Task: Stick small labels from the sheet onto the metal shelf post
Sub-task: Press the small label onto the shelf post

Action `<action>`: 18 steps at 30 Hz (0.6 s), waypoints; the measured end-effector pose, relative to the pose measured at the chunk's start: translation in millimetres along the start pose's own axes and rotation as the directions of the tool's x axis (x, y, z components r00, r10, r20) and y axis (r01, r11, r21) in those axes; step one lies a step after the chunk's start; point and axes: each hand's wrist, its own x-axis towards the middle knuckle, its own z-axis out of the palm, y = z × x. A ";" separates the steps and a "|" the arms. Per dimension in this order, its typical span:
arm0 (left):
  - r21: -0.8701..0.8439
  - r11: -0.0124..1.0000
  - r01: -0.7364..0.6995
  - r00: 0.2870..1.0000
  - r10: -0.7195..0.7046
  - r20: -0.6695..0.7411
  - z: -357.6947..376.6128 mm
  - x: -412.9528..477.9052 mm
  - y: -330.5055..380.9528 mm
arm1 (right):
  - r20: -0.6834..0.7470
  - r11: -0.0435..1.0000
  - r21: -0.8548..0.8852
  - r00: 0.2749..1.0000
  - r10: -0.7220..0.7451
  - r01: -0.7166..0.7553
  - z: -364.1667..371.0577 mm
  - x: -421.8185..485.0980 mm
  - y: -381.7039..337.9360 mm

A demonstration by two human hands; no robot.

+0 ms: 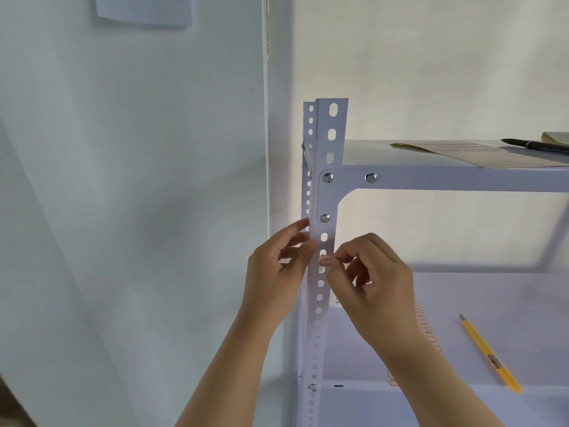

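Note:
A white perforated metal shelf post (326, 192) stands upright in the middle of the head view. My left hand (277, 272) rests against the post's left edge, thumb on its front face, fingers partly curled. My right hand (369, 285) is at the post's right edge, with thumb and forefinger pinched on a small pale label (325, 259) pressed at a slot of the post. The label sheet (480, 154) lies flat on the upper shelf at the right.
A black pen (535, 145) and a yellow notepad (557, 137) lie on the top shelf (431, 177). A yellow utility knife (489, 354) lies on the lower shelf (462, 318), beside a printed sheet edge. A white wall and a vertical pipe (266, 118) stand left of the post.

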 end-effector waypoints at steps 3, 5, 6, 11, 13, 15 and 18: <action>0.102 0.994 -0.032 0.993 0.043 -0.112 -2.1 -7.6 9.9 | 0.019 0.988 0.078 0.991 0.131 -0.132 -10.3 3.7 -7.1; 0.128 0.989 -0.069 0.985 0.088 -0.147 -5.8 -12.1 16.6 | 0.059 0.966 0.120 0.973 0.223 -0.229 -17.2 4.8 -10.7; 0.124 0.988 -0.096 0.983 0.114 -0.145 -7.7 -14.5 21.5 | 0.093 0.952 0.142 0.961 0.261 -0.272 -20.5 5.2 -12.2; -0.163 0.986 -0.025 0.994 0.042 0.104 -11.3 -27.5 46.1 | 0.200 0.891 0.258 0.923 0.328 -0.373 -37.0 5.4 -21.0; -0.165 0.986 0.001 0.992 0.020 0.127 -9.3 -28.9 48.9 | 0.218 0.887 0.265 0.919 0.327 -0.378 -41.5 4.7 -23.0; -0.145 0.989 0.017 0.993 0.000 0.118 -7.1 -29.1 48.8 | 0.234 0.875 0.282 0.913 0.335 -0.393 -44.6 4.0 -22.6; -0.096 0.995 0.017 0.992 -0.005 0.126 -3.5 -30.6 47.7 | 0.269 0.844 0.316 0.894 0.358 -0.433 -48.3 3.2 -21.2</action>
